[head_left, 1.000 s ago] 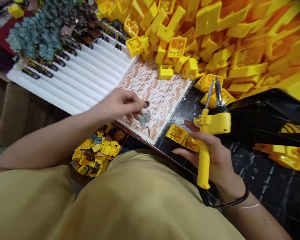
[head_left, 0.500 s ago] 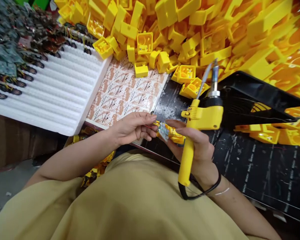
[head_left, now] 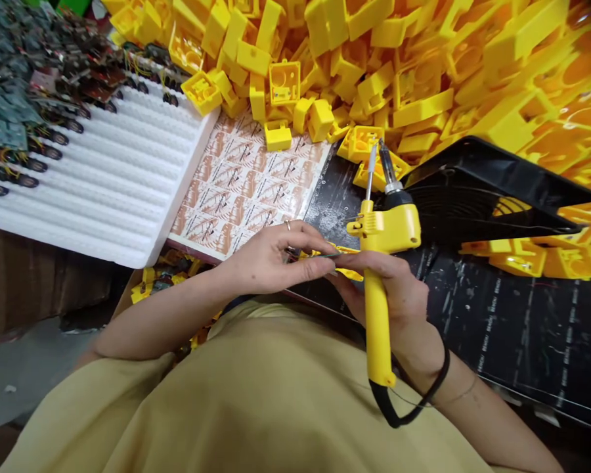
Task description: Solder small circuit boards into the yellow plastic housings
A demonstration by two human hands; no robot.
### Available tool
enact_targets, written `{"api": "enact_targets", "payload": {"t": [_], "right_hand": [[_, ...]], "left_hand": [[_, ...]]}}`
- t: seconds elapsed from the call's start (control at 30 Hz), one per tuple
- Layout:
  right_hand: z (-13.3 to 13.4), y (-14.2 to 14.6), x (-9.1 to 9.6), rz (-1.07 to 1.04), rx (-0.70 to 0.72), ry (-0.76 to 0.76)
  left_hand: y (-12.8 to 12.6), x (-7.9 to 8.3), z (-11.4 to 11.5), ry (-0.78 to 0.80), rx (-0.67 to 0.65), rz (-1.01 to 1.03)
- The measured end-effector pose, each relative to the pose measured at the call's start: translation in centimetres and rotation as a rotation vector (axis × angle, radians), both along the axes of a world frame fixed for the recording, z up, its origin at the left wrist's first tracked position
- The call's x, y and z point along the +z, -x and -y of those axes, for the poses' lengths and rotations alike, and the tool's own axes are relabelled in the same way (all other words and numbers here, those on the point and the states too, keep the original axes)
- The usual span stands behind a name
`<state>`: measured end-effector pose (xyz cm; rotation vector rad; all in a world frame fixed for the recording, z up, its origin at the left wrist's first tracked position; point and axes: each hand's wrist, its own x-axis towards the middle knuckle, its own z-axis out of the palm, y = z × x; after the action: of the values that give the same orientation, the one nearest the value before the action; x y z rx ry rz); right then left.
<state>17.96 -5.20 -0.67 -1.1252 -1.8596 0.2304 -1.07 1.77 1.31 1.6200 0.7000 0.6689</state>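
Observation:
A yellow soldering gun (head_left: 387,230) with a black cable leans upright in my right hand (head_left: 404,292), its metal tip and solder feed tube pointing away from me. The thumb and fingers of that hand also meet a small circuit board (head_left: 331,255), seen almost edge-on as a thin green line. My left hand (head_left: 280,259), with a ring on one finger, pinches the board from the other side. Under and beyond the fingers, parts of a yellow plastic casing (head_left: 349,273) show. The inside of the casing is mostly hidden by my hands.
Many yellow casings (head_left: 284,82) are heaped across the back. A black fan-like housing (head_left: 492,190) stands to the right on the black mat (head_left: 517,328). At left, a ridged white foam tray (head_left: 123,177) carries wired boards (head_left: 10,135). A patterned sheet (head_left: 251,184) lies between.
My left hand has moved right and closed over the board, which has turned from face-on to edge-on. The soldering gun has tilted, its tip shifting left and lower.

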Motion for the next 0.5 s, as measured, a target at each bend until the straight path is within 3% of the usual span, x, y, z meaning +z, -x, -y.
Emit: {"api": "enact_targets", "payload": {"t": [0.07,0.2,0.27,0.37,0.5], "right_hand": [[0.0,0.1,0.0,0.025,0.004,-0.023],[0.1,0.3,0.1,-0.005,-0.049,-0.042],[0.2,0.2,0.0,-0.035,-0.04,-0.022],[-0.2,-0.5,-0.3,0.005,0.049,0.047],[-1.3,-1.2,-1.3,0.226,0.086,0.08]], "left_hand": [[-0.9,-0.1,0.2,0.14,0.071,0.047],[-1.9,-0.1,1.0,0.539,0.265,0.36],[-1.7,0.3,0.9,0.614,0.315,0.435],[-0.1,1.4,-0.4,0.435,0.292,0.189],[2.0,1.6,-2.5,-0.12,0.064,-0.333]]}}
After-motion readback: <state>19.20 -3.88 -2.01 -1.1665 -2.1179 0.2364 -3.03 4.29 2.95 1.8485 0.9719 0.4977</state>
